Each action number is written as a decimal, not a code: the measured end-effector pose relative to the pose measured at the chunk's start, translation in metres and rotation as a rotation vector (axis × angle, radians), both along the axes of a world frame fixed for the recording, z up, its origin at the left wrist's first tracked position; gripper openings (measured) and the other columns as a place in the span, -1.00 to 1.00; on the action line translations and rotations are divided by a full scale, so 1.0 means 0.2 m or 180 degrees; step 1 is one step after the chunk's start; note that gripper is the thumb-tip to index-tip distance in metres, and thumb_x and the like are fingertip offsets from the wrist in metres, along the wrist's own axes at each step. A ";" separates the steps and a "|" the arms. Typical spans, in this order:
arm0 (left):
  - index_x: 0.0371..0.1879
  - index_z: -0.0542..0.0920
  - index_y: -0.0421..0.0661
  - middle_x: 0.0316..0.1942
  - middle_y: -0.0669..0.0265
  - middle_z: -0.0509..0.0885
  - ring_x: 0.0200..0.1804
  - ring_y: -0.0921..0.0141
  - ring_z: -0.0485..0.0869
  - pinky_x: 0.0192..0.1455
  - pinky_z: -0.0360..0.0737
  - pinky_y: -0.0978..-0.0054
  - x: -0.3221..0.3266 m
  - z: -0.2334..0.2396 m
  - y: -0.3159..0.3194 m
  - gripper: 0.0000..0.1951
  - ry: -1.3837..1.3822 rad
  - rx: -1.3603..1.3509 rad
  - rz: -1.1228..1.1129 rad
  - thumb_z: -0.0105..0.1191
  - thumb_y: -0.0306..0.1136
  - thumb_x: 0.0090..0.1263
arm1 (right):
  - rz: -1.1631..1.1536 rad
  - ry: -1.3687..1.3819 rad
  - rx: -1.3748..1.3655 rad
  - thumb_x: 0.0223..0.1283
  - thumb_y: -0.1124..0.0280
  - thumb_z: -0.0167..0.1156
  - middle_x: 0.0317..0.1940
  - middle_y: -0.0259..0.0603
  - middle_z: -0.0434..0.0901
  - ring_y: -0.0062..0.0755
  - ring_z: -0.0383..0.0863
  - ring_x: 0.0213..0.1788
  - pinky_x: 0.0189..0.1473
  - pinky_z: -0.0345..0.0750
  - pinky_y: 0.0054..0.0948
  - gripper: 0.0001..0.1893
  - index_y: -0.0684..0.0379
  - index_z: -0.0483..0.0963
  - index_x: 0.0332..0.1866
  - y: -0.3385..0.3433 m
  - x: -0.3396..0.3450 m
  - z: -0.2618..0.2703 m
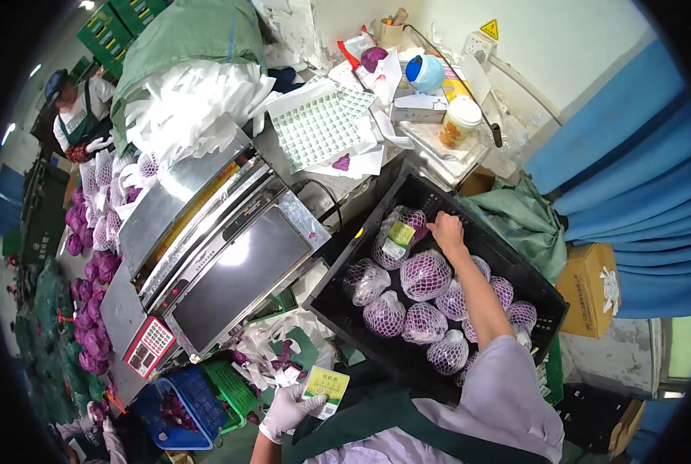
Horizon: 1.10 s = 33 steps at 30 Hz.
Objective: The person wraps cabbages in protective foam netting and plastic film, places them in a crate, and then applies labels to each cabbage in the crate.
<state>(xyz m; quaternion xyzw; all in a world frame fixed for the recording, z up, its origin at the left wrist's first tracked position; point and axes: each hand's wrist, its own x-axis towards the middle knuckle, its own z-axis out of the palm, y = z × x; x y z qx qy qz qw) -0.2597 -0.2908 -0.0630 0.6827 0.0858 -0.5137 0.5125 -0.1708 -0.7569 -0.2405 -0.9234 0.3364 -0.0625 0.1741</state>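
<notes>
My left hand (290, 412), in a white glove, grips a green, yellow and white printed label (326, 390) in front of my apron. Whether several labels are stacked there cannot be told. My bare right hand (447, 229) reaches into a black plastic crate (513, 249), its fingers curled beside a red cabbage in white foam netting (416, 223). That cabbage carries a similar label (399, 239). The fingertips are partly hidden, so a grip cannot be made out. More netted red cabbages (425, 274) fill the crate, several of them under my forearm.
Left of the crate stands a wrapping machine with a dark plate (244, 269) and a red keypad (149, 347). Label sheets (322, 122) and a paper cup (460, 120) lie beyond. Baskets (177, 406) sit below. A co-worker (82, 113) stands far left; gloved hands (99, 412) show lower left.
</notes>
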 end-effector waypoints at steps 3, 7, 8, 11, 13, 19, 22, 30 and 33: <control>-0.15 0.61 -0.27 -0.34 0.32 0.70 -0.37 0.60 0.61 -0.25 0.56 0.66 0.02 -0.02 0.04 -0.75 -0.0044 -0.0224 0.0037 0.18 -0.40 0.26 | 0.0086 -0.0368 0.0613 -0.25 0.21 0.44 -0.61 0.03 0.57 -0.05 0.62 -0.45 -0.34 0.55 -0.22 -0.66 0.29 0.53 -0.56 0.07 -0.07 0.00; -0.16 0.62 -0.28 -0.37 0.32 0.70 -0.38 0.61 0.62 -0.25 0.57 0.65 0.06 -0.01 0.07 -0.74 -0.0238 -0.0164 -0.0338 0.18 -0.37 0.26 | -0.0369 -0.0539 0.0890 -0.23 0.17 0.44 -0.59 -0.09 0.62 -0.18 0.64 -0.50 -0.31 0.56 -0.33 -0.60 0.28 0.60 -0.36 0.06 -0.10 -0.08; -0.17 0.62 -0.28 -0.39 0.32 0.70 -0.38 0.61 0.62 -0.26 0.57 0.65 0.06 -0.02 0.08 -0.74 -0.0272 -0.0183 -0.0413 0.19 -0.36 0.26 | -0.0515 -0.0308 0.0982 -0.26 0.18 0.45 -0.44 -0.06 0.65 -0.18 0.66 -0.36 -0.21 0.57 -0.33 -0.51 0.28 0.57 -0.19 0.03 -0.10 -0.13; -0.19 0.63 -0.29 -0.42 0.32 0.70 -0.41 0.61 0.62 -0.28 0.57 0.66 0.03 -0.07 0.16 -0.73 -0.0425 -0.0092 -0.0460 0.20 -0.34 0.24 | -0.0740 0.0313 0.0754 -0.22 0.26 0.42 -0.16 0.03 0.60 -0.12 0.60 -0.08 -0.02 0.53 -0.22 -0.54 0.18 0.55 -0.11 0.18 -0.02 -0.04; -0.18 0.62 -0.29 -0.41 0.31 0.70 -0.41 0.61 0.61 -0.28 0.57 0.66 0.02 -0.06 0.17 -0.73 -0.0407 -0.0075 -0.0379 0.20 -0.35 0.25 | -0.0795 0.0417 0.0646 -0.17 0.31 0.38 -0.19 0.02 0.61 -0.08 0.60 -0.09 -0.03 0.54 -0.21 -0.61 0.11 0.56 -0.12 0.18 -0.04 -0.08; -0.16 0.62 -0.29 -0.39 0.31 0.70 -0.41 0.60 0.61 -0.30 0.57 0.65 -0.05 -0.06 0.17 -0.73 -0.0338 -0.0010 -0.0174 0.19 -0.35 0.26 | -0.0569 -0.0153 0.0825 -0.12 0.39 0.34 -0.39 -0.06 0.64 -0.13 0.65 -0.31 -0.19 0.58 -0.26 -0.81 0.16 0.60 -0.33 0.11 -0.08 -0.27; -0.16 0.61 -0.28 -0.39 0.31 0.70 -0.41 0.61 0.62 -0.29 0.57 0.65 -0.04 -0.04 0.10 -0.73 -0.0234 0.0059 -0.0226 0.19 -0.35 0.26 | -0.1001 -0.0828 0.0910 -0.06 0.38 0.34 -0.47 -0.10 0.63 -0.28 0.66 -0.38 -0.33 0.58 -0.36 -0.82 0.21 0.60 -0.33 0.00 -0.10 -0.46; -0.18 0.62 -0.28 -0.41 0.30 0.70 -0.42 0.60 0.63 -0.30 0.58 0.64 -0.05 -0.03 0.05 -0.74 -0.0473 0.0139 -0.0186 0.18 -0.36 0.26 | -0.0145 -0.0385 0.0127 -0.02 0.32 0.26 -0.51 -0.04 0.61 -0.07 0.62 -0.46 -0.35 0.56 -0.19 -0.82 0.18 0.58 -0.35 0.09 -0.04 -0.10; -0.19 0.62 -0.28 -0.42 0.31 0.70 -0.43 0.60 0.63 -0.31 0.58 0.64 -0.08 -0.08 0.09 -0.76 -0.0457 0.0049 -0.0052 0.17 -0.37 0.26 | -0.0304 -0.0416 -0.0796 0.01 0.28 0.19 -0.47 -0.05 0.62 0.02 0.61 -0.40 -0.35 0.53 -0.12 -0.84 0.14 0.56 -0.39 0.01 -0.09 0.22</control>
